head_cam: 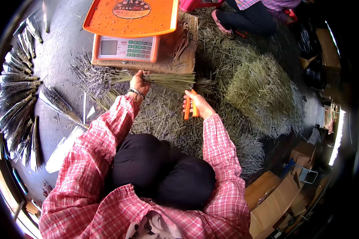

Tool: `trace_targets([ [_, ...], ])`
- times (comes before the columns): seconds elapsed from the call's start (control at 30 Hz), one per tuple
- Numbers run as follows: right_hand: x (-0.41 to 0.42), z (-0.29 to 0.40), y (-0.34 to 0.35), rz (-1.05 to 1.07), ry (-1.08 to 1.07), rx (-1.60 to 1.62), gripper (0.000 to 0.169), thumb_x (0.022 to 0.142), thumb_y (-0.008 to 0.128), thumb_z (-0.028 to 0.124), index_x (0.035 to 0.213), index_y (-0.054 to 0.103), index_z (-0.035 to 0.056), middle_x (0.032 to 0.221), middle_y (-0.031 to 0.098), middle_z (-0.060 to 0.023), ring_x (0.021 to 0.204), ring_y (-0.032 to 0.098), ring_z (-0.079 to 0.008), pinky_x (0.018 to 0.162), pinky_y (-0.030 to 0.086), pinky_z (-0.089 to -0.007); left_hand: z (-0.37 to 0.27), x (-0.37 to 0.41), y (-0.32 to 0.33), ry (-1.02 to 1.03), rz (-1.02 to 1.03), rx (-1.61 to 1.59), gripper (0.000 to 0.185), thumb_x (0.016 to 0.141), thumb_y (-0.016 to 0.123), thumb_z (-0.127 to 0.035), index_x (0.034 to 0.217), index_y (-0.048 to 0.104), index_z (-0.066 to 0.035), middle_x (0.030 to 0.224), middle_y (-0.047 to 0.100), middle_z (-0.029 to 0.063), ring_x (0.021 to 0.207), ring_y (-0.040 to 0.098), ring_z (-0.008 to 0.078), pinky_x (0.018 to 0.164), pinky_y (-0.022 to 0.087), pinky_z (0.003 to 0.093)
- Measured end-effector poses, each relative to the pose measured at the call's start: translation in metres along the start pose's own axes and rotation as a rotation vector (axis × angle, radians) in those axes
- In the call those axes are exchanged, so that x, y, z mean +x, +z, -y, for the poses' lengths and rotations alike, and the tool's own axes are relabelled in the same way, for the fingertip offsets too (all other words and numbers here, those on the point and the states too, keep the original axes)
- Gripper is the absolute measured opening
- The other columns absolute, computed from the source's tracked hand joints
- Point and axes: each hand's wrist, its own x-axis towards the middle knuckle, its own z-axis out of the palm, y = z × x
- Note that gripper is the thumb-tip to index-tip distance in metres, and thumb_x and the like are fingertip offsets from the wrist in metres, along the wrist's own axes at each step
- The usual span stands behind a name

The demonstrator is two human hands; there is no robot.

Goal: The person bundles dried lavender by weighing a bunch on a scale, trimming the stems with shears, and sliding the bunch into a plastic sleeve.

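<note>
My left hand [140,83] grips a bunch of dried lavender [170,78] around its stems. The purple flower heads [98,77] point left and the stem ends point right. In my right hand [199,103] is a pair of orange-handled pruning shears [188,106]. Their blades are at the cut ends of the stems, partly hidden, so I cannot tell whether they touch. Just beyond the bunch stands an orange electronic scale [125,49] on a cardboard sheet [179,64]. Its orange tray [131,25] carries scattered plant bits.
Loose stems [164,110] cover the floor before my knees. A large lavender heap [263,95] lies to the right. Wrapped bunches [18,86] line the left side, near white sheets [64,149]. Another person [254,18] sits at the upper right. Cardboard boxes [275,206] stand lower right.
</note>
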Motion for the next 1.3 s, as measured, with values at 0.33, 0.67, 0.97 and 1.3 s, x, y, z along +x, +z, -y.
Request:
trace_targets([
  [0.33, -0.041, -0.018, -0.015, -0.108, -0.201, 0.223, 0.029, 0.092, 0.050, 0.028, 0.106, 0.050, 0.0023, 0.072, 0.050, -0.0014, 0.063, 0.053, -0.0119, 0.062, 0.053, -0.0328, -0.001, 0.002, -0.001, 0.028, 0.019, -0.006, 0.018, 0.092, 0.046, -0.010, 0.076, 0.048, -0.002, 0.071, 0.052, 0.0087, 0.074, 0.054, 0.0243, 0.079, 0.049, 0.0376],
  [0.67, -0.065, -0.053, 0.009, 0.023, -0.043, -0.020, 0.066, 0.086, 0.051, 0.051, 0.127, 0.038, 0.0009, 0.100, 0.054, -0.0100, 0.093, 0.055, -0.0187, 0.083, 0.045, -0.0377, 0.000, -0.007, 0.010, 0.009, 0.001, 0.001, 0.018, 0.091, 0.045, -0.008, 0.074, 0.048, -0.001, 0.070, 0.051, 0.0093, 0.073, 0.053, 0.0248, 0.081, 0.048, 0.0380],
  [0.97, -0.011, -0.023, 0.005, -0.075, -0.110, 0.016, 0.045, 0.086, 0.054, 0.046, 0.102, 0.053, 0.0046, 0.078, 0.057, -0.0036, 0.070, 0.058, -0.0140, 0.063, 0.048, -0.0326, -0.007, -0.003, 0.010, -0.018, -0.020, 0.083, 0.019, 0.095, 0.044, -0.017, 0.082, 0.047, -0.003, 0.073, 0.052, 0.0083, 0.073, 0.053, 0.0245, 0.076, 0.050, 0.0399],
  [1.3, -0.007, -0.020, 0.003, -0.031, -0.114, 0.034, 0.034, 0.089, 0.054, 0.034, 0.101, 0.051, 0.0024, 0.080, 0.056, -0.0076, 0.066, 0.059, -0.0173, 0.059, 0.053, -0.0331, -0.013, -0.002, 0.007, -0.019, 0.015, 0.114, 0.021, 0.095, 0.042, -0.017, 0.079, 0.047, -0.004, 0.071, 0.051, 0.0075, 0.069, 0.052, 0.0227, 0.079, 0.048, 0.0397],
])
